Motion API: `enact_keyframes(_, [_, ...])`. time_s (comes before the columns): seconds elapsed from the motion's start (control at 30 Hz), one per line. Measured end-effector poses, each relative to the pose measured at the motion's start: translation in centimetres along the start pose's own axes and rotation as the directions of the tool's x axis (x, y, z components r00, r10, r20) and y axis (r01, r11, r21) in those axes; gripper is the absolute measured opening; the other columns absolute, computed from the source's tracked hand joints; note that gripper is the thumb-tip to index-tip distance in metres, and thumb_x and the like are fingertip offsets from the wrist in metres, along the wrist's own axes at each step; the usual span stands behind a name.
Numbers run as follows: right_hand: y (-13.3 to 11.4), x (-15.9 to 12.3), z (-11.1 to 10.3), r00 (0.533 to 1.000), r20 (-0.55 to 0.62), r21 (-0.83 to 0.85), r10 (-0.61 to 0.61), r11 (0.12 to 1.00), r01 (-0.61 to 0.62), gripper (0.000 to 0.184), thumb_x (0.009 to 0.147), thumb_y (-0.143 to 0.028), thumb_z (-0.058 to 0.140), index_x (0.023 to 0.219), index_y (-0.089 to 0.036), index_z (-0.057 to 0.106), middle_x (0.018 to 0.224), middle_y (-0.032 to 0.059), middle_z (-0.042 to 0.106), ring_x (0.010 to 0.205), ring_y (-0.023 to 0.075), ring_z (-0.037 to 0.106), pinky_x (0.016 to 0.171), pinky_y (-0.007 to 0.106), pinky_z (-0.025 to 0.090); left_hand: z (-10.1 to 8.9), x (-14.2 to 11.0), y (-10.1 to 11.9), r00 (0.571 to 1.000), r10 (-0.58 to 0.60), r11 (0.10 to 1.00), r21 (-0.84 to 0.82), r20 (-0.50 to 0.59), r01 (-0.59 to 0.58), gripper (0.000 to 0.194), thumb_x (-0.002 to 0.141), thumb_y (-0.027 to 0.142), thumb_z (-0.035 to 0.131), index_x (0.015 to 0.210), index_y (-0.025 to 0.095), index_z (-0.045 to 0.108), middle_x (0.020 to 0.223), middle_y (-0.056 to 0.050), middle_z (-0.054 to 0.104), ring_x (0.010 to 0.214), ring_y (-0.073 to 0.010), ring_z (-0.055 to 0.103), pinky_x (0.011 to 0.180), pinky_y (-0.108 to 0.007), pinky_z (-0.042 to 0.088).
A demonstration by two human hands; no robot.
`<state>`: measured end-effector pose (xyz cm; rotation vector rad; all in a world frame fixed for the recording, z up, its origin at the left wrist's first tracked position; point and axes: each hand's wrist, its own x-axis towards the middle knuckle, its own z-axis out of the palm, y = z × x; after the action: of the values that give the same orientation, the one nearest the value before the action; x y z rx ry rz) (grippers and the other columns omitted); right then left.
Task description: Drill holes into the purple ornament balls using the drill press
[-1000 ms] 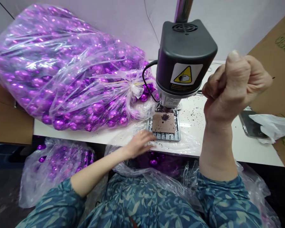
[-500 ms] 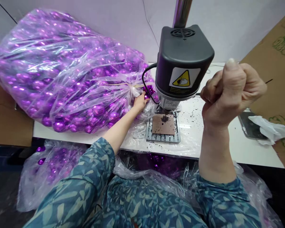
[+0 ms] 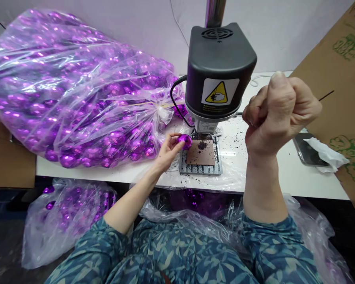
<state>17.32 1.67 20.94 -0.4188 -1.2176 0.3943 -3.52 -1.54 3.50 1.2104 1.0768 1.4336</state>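
Between the thumb and fingers of my left hand (image 3: 168, 153) is a shiny purple faceted ball (image 3: 185, 141), held at the left edge of the drill press base (image 3: 198, 170). A brown square plate (image 3: 205, 157) with a small hole lies on that base, dark shavings heaped on it. Above stands the black motor head of the drill press (image 3: 220, 59); its bit is hard to make out. My right hand (image 3: 279, 114) is closed in a fist on the press's lever, right of the head. Only a short dark piece of the lever (image 3: 239, 114) shows.
A big clear bag of purple balls (image 3: 85, 98), tied at its neck, fills the table's left. Another bag (image 3: 68, 213) hangs below the table edge. A phone (image 3: 307, 152) with a tissue (image 3: 328, 154) and a cardboard box (image 3: 340, 79) are at the right.
My left hand has come from beside the big bag's neck toward the press base, bringing a purple ball. The right fist keeps its place at the lever; the whole view has shifted slightly.
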Motion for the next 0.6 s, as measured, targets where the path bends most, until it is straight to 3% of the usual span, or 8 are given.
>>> enact_keyframes(0.2, [-0.1,-0.1,-0.2,0.999,0.032,-0.12,0.017,0.993,-0.013,0.056,0.094,-0.05,0.06,0.056,-0.018,0.032,0.044,-0.0068,0.031,0.039,-0.0002,0.033,0.043,0.021,0.026,2.5,-0.6,-2.8,0.999,0.013,1.0,0.006,0.036,-0.013,0.062,0.081,0.06,0.085,0.122,0.023,0.058,0.119,-0.008,0.073,0.11,-0.021,0.072,0.103,-0.038,0.056])
enact_keyframes(0.47, [0.0,-0.2,-0.1,1.0,0.026,0.008,-0.016,1.0,0.015,0.052,0.095,-0.037,0.062,0.057,-0.018,0.032,0.044,-0.0076,0.033,0.038,0.0003,0.033,0.043,0.022,0.022,3.3,-0.2,-4.5,0.998,0.057,0.994,0.094,0.017,-0.058,0.059,0.081,0.057,0.087,0.12,0.021,0.062,0.12,-0.01,0.073,0.117,-0.026,0.07,0.109,-0.044,0.053])
enact_keyframes(0.6, [0.1,-0.3,0.0,0.999,0.038,-0.017,-0.021,1.0,0.022,0.052,0.096,-0.037,0.058,0.057,-0.018,0.029,0.045,-0.0088,0.032,0.039,-0.0019,0.034,0.044,0.019,0.023,3.8,-0.1,-4.6,0.992,0.102,0.988,0.11,0.08,-0.11,0.061,0.081,0.053,0.088,0.127,0.022,0.063,0.129,-0.011,0.072,0.125,-0.0288,0.068,0.114,-0.048,0.051])
